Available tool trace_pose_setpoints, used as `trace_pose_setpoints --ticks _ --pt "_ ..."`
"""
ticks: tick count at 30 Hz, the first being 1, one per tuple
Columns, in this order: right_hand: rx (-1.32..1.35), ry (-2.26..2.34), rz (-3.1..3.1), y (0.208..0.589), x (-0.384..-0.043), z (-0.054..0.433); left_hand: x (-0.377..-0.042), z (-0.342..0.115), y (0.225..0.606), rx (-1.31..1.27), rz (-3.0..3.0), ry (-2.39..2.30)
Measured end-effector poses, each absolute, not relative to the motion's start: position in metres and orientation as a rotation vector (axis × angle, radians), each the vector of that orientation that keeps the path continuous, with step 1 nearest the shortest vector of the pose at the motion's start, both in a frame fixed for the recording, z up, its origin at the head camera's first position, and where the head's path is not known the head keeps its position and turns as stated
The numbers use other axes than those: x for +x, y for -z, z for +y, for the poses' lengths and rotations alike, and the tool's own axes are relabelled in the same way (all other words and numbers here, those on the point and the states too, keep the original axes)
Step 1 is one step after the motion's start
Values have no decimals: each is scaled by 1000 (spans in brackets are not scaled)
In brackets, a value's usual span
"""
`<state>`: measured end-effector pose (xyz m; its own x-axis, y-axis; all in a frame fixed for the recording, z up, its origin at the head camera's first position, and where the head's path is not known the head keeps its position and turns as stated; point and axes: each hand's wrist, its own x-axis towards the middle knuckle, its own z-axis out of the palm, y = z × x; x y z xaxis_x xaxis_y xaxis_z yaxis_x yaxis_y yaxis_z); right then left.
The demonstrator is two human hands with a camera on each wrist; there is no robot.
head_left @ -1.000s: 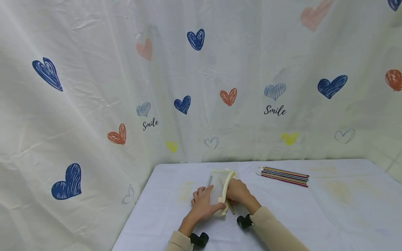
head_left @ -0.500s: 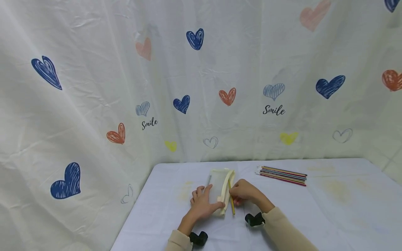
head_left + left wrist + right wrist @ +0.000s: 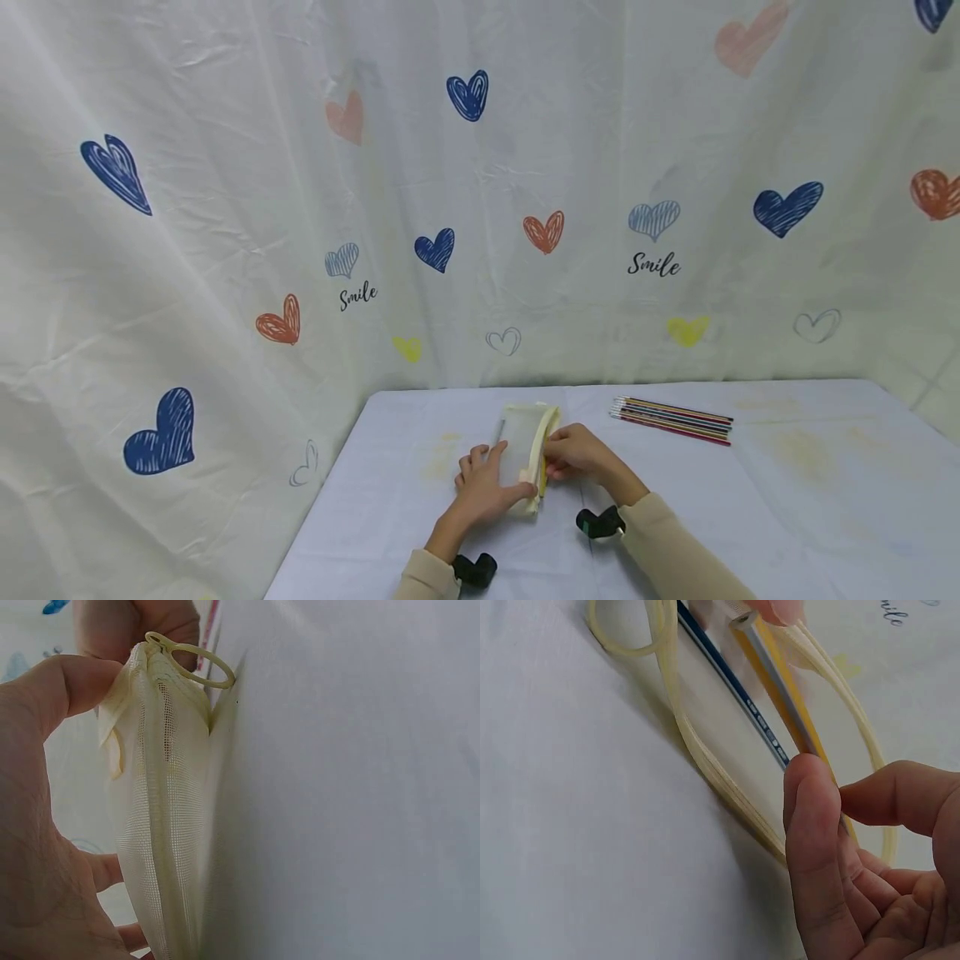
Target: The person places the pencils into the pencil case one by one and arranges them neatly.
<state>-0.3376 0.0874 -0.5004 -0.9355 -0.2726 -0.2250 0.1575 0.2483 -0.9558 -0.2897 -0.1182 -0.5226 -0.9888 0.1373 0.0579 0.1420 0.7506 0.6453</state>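
Mesh pouch, cream, lies on the white cloth of the table and serves as the reference for all positions. Its open side faces right. Left hand: on the pouch, fingers spread wide at its left part, thumb reaching across to the near end of the opening; the hand presses the fabric with its span well apart. Right hand: at the pouch's open side, thumb and forefinger closed in a pinch on a yellow pencil with a grey stripe. That pencil runs lengthwise along the opening; how much of it is inside the pouch cannot be determined. A blue pencil with pale lettering is seen within the opening. A cream ring hangs from the near end of the pouch's opening, close to the left thumb. A row of pencils, dark, red and striped, lies to the right of the pouch and well apart from it. Black devices are worn at both wrists, nearer the person than the pouch; the sleeves are beige. A white curtain printed with hearts and the word "Smile" hangs beyond the pouch.
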Motion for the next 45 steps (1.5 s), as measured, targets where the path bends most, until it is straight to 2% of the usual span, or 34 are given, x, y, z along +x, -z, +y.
trace_pose_setpoints --ticks 19,45 --pt "-51 1735 2242 502 -337 70 -290 -118 525 -208 -2938 1057" --pt "-244 1468 2755 487 -348 192 -287 -120 520 -240 -2925 1121"
